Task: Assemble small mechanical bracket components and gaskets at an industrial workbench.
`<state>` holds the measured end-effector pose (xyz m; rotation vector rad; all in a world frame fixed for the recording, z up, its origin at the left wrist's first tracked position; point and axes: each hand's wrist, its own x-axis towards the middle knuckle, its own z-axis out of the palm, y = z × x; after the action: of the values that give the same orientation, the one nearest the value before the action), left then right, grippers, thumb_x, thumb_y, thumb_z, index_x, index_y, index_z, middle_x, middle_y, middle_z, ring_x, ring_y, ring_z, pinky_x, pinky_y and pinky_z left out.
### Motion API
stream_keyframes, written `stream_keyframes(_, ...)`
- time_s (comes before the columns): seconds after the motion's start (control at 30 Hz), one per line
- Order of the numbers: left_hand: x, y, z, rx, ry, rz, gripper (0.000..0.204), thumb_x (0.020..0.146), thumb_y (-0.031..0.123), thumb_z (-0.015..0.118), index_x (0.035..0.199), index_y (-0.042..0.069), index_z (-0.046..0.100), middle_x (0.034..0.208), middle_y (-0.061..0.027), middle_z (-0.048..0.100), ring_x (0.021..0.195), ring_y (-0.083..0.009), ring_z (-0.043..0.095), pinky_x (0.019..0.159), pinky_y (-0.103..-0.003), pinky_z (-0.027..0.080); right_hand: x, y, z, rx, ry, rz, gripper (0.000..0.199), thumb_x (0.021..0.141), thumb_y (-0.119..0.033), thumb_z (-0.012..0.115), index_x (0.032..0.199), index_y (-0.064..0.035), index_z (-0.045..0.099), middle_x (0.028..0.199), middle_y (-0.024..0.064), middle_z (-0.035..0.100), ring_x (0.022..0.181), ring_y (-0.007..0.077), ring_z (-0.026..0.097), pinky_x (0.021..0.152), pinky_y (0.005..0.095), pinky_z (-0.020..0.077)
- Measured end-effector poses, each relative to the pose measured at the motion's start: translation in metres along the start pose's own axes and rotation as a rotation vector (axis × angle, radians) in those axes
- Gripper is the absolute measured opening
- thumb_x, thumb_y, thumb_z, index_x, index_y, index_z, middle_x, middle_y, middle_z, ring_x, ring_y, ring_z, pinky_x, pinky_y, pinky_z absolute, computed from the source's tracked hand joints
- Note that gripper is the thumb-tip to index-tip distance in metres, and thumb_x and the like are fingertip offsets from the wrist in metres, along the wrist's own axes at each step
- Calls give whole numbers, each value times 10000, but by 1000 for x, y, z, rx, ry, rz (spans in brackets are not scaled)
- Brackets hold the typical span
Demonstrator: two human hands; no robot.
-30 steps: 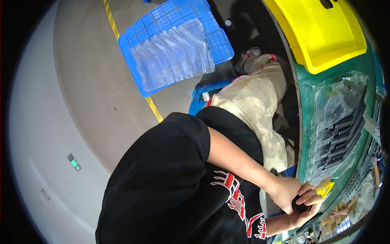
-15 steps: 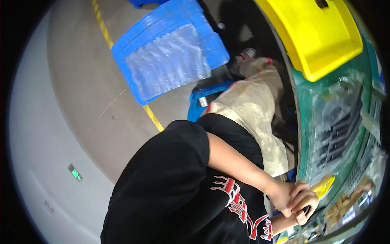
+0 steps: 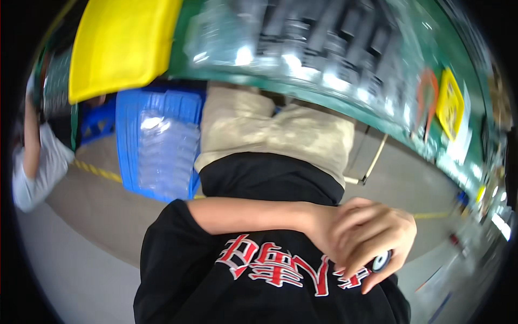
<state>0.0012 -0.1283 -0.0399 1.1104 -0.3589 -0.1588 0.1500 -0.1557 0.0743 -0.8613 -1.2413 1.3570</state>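
Observation:
My left forearm crosses in front of my black shirt, and my left hand [image 3: 322,231] meets the other hand at the right of my body. My right hand [image 3: 389,233] lies over it with curled fingers, hiding most of the left fingers; motion smears both. Between the right thumb and fingers shows a small round black thing with a white ring [image 3: 381,261]. What it is exactly I cannot make out.
Ahead runs a green-topped bench [image 3: 334,93] bearing clear plastic packs of dark parts [image 3: 318,43]. On it are a yellow bin [image 3: 121,48], a small yellow tray [image 3: 450,105] and an orange-handled tool [image 3: 428,94]. A blue crate [image 3: 128,146] holds clear trays [image 3: 167,154]. Another person's arm [image 3: 31,140] shows far left.
My view has swung, so the bench now lies straight ahead instead of to the right. Both hands remain together, and the small round thing shows more plainly.

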Motion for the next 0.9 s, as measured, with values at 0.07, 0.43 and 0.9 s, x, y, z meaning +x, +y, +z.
stream_keyframes(0.07,-15,-54,8,170,-208,274,469,847,372,732,1231,116,646,1223,-61,653,1067,-193,606,977,-258,425,-4,3,-9,21,-146,-20,120,761,-181,773,725,-126,672,723,-5,636,803,244,605,881,368,383)
stream_keyframes(0.43,110,-10,50,71,553,1058,381,751,273,749,1031,48,621,960,-103,660,1013,-123,610,968,-347,467,-100,24,4,-88,290,-266,94,729,-106,693,677,-124,618,637,-19,602,604,234,549,794,360,414)
stream_keyframes(0.9,150,-32,55,-7,479,1343,158,825,220,647,823,65,617,868,-120,661,897,-116,620,843,-395,508,-144,42,-21,140,171,-477,168,672,-144,730,586,-73,604,605,5,518,618,260,481,737,390,431)
